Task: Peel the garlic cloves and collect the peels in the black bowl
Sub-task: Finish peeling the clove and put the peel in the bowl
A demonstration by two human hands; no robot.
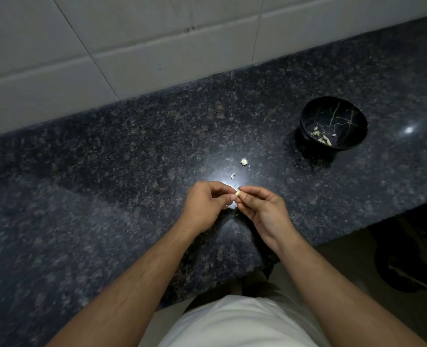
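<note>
- Left hand (204, 205) and right hand (262, 211) both pinch one garlic clove (238, 193) above the worktop's (107, 171) front edge.
- Black bowl (333, 122) (peels inside) stands toward the right end.
- Two scraps (244, 162) lie mid-worktop.

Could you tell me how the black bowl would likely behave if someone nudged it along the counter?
The black bowl flares wide above a narrow base, so a nudge near the rim might tip it. On the glossy counter it would probably slide easily. Holding only a few peels, it is likely light.
</note>
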